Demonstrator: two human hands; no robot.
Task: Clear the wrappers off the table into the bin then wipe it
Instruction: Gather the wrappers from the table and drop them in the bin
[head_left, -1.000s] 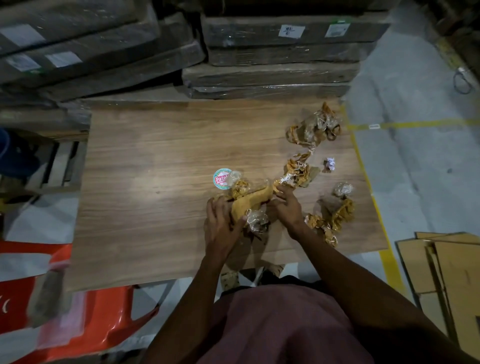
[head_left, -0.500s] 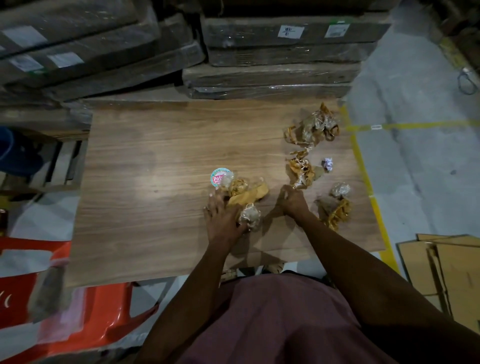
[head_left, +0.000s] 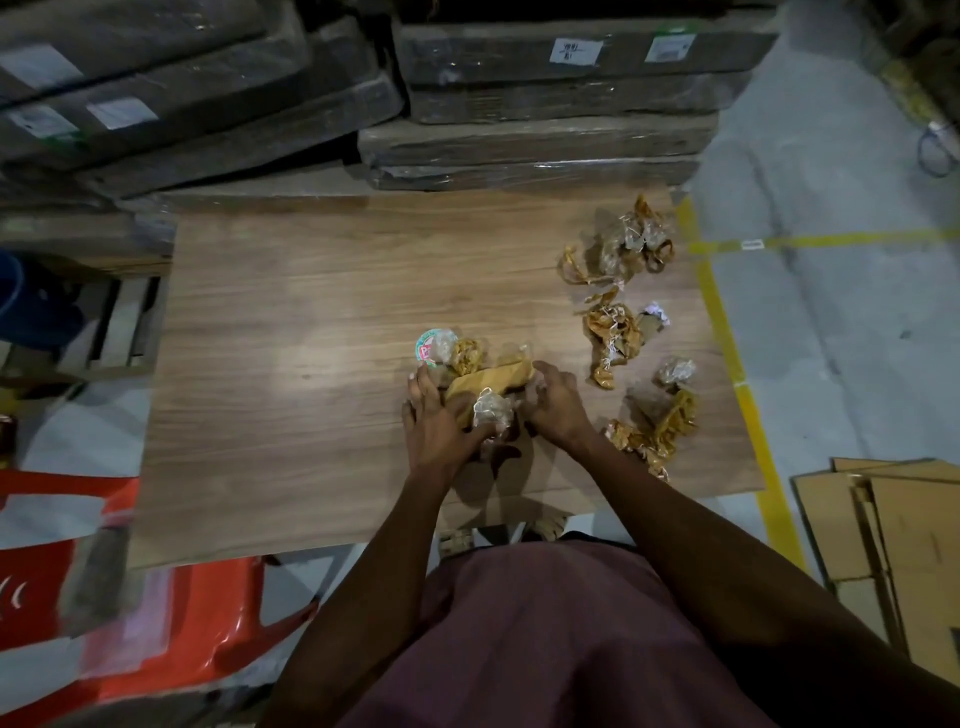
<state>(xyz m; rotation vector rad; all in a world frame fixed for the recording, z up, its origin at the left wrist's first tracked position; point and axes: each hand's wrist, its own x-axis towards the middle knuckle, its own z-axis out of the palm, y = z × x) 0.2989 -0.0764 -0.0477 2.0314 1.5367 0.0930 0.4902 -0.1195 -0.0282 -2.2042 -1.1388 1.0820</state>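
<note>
On the wooden table (head_left: 291, 364), the left hand (head_left: 439, 423) and right hand (head_left: 556, 405) cup a heap of crumpled wrappers (head_left: 488, 384) between them, fingers curled against it. Loose wrappers (head_left: 613, 338) lie scattered further right, near the table's edge

Table (head_left: 291, 364): wood-grain, smooth, slight sheen. Wrappers (head_left: 613, 332): crinkled glossy plastic. Stacked boards (head_left: 545, 145): shiny film wrap.

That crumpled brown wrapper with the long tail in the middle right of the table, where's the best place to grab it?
Pinch the brown wrapper at its bunched upper body, coming from above. It lies flat and loose; the thin tail would likely just dangle or tear.
</note>
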